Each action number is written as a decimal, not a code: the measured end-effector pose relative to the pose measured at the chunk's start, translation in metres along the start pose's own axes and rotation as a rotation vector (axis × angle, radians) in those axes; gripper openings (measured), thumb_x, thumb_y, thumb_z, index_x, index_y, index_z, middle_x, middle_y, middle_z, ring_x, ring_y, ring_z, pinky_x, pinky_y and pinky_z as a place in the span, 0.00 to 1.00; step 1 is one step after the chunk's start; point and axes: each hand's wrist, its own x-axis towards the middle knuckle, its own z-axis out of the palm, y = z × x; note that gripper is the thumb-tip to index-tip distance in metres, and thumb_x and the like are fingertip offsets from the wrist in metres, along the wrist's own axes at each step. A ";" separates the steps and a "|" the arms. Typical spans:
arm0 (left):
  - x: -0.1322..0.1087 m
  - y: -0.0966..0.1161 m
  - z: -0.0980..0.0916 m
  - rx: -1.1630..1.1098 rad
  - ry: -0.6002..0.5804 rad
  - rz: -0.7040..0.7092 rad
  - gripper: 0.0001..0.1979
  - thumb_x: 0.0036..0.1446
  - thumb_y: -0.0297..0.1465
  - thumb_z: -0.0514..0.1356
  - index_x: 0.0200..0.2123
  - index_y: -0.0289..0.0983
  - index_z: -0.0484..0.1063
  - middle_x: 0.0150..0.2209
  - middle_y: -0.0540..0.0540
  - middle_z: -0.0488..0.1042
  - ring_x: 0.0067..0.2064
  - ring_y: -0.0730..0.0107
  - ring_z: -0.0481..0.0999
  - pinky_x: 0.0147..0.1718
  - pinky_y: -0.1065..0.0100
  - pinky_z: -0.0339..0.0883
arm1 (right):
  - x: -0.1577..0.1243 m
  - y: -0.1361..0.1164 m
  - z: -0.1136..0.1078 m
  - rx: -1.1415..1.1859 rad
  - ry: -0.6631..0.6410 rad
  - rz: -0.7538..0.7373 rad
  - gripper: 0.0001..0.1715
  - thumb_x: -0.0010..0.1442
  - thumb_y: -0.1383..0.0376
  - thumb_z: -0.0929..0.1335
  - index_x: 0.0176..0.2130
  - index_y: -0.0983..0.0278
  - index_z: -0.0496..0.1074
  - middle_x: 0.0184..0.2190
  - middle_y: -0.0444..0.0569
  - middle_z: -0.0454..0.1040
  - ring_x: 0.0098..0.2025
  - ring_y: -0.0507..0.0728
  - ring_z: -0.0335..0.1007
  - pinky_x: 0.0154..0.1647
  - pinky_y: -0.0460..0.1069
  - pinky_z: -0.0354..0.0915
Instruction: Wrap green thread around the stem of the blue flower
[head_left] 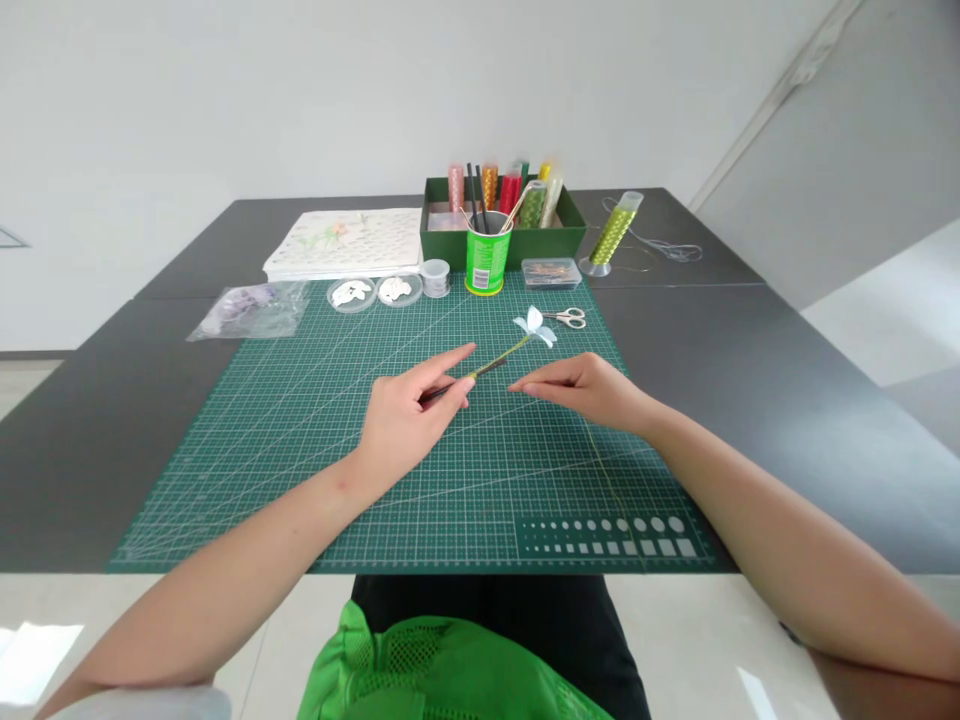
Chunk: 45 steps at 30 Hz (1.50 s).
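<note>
A pale blue artificial flower (535,326) on a thin green stem (511,352) points up and to the right. My left hand (420,400) pinches this stem between thumb and fingers, index finger stretched out. A dark slender tool (492,366) lies along the stem in the same grip; its kind is unclear. To the right, a short gap from the stem, my right hand (581,388) is closed in a pinch. From beneath it a fine yellow-green thread (606,470) trails down over the mat to the front edge. The pinch point itself is too small to make out clearly.
A green cutting mat (300,430) covers the table's middle. Small scissors (568,317), a clear box (551,273), a green cup (486,262) and dishes of white pieces (351,293) stand behind. A thread spool (616,232), a spool box (450,245) and a plastic bag (251,310) lie farther out.
</note>
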 end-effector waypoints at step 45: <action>0.008 -0.014 0.009 -0.254 -0.203 -0.416 0.14 0.61 0.38 0.64 0.46 0.38 0.82 0.24 0.50 0.80 0.16 0.77 0.61 0.18 0.72 0.52 | -0.026 -0.057 0.022 0.350 -0.494 -0.368 0.10 0.66 0.65 0.73 0.44 0.68 0.84 0.38 0.54 0.86 0.36 0.54 0.84 0.31 0.43 0.72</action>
